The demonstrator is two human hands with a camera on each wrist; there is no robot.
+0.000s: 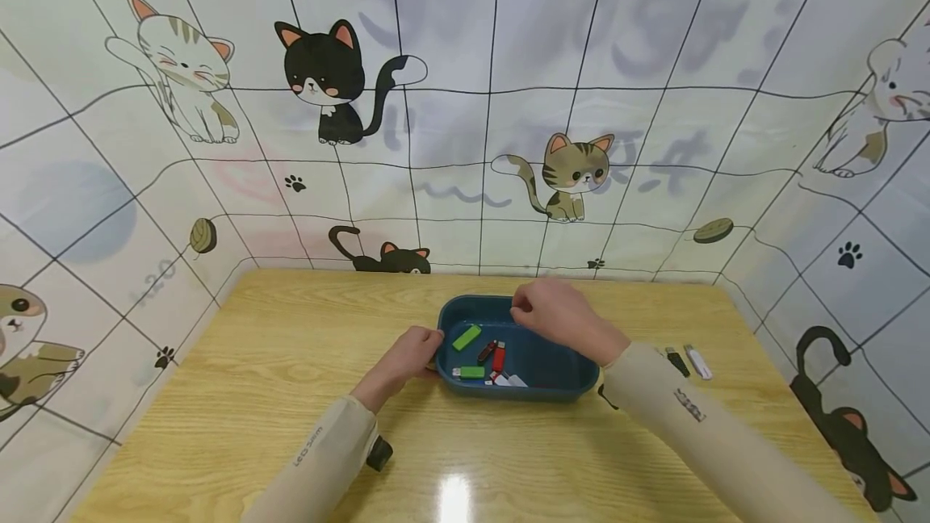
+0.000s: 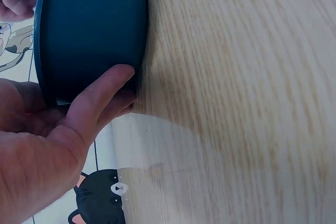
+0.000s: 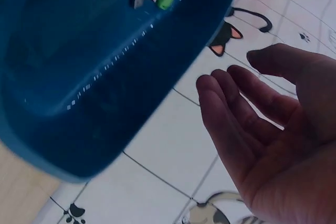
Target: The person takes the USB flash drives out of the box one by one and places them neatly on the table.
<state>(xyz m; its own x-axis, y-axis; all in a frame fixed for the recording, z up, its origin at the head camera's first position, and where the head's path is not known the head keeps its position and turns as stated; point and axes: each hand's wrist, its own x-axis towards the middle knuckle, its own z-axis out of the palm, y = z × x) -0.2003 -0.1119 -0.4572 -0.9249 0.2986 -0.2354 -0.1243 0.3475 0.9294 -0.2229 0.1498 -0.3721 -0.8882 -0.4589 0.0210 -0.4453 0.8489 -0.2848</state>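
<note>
A dark blue plastic bin (image 1: 548,363) has several USB sticks lying in its left part. Among them are a green stick (image 1: 467,336), a second green stick (image 1: 471,373), a red stick (image 1: 499,357) and a white stick (image 1: 517,381). My left hand (image 1: 410,353) grips the bin's left end; in the left wrist view a finger (image 2: 107,87) lies along the outer wall. Over the bin's far right side hovers my right hand (image 1: 555,313). The right wrist view shows its fingers loosely bent, with nothing between thumb and fingertips.
On the wooden table (image 1: 305,361), right of the bin and beyond the right forearm, lie a black USB stick (image 1: 678,361) and a white one (image 1: 698,362). A cat-patterned cloth (image 1: 450,119) stands around the table's back and sides.
</note>
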